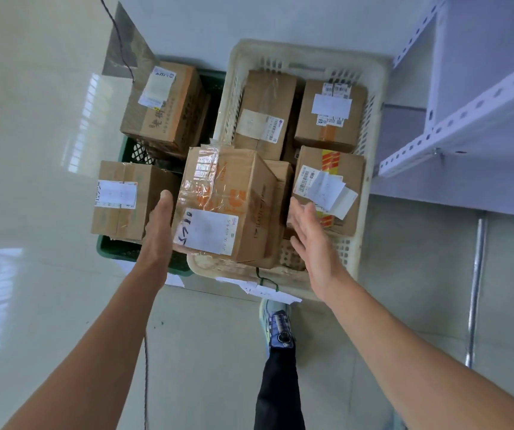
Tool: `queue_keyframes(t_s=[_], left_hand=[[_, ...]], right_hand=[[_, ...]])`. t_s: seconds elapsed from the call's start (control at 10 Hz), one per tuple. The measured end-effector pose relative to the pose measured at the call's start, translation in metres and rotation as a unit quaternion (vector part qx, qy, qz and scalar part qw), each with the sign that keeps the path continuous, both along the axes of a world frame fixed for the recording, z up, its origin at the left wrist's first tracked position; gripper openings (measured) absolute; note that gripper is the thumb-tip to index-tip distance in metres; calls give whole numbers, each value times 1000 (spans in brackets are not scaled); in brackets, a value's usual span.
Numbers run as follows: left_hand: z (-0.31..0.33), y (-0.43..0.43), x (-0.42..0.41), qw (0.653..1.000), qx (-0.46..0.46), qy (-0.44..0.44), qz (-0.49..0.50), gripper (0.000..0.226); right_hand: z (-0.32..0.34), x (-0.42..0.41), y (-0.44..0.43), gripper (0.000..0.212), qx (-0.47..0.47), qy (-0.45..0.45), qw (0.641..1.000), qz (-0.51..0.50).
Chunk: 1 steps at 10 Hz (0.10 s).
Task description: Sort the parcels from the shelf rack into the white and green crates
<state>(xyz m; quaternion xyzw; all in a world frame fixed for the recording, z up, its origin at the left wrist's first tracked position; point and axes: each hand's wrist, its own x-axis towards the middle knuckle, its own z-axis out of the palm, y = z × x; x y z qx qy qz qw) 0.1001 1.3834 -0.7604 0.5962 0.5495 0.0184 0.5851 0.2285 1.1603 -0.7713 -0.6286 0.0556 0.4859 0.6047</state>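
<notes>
Taped parcel, brown carton w/ clear tape, orange print and a white label marked by hand, sits at the near-left corner of the white crate, its lower edge right at the crate's near rim. It lies between both hands. Left hand is flat against the parcel's left face, fingers straight, thumb up at the top. It looks like it's touching, not gripping. Right hand is just beside the parcel's right side w/ a gap between them, fingers spread and relaxed, holding nothing.

Same crate, further out: labelled parcel at back-left, square parcel at back-right, red-yellow taped parcel at near-right w/ loose paper slips on top.

Green crate stands touching the white one's left side and holds two cartons: tall parcel at the back, low parcel at the front, just left of the left hand.

Shelf rack, white metal, is to the right. Paper slips lie on the floor by the white crate's near rim, and a shoe is just below them.
</notes>
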Motion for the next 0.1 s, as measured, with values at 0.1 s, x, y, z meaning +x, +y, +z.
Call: queue_keyframes(t_s=[0.1], left_hand=[[52,-36,16,986,125,42,-105,68]], right_hand=[[44,16,-40,68,6,-77,997,5]])
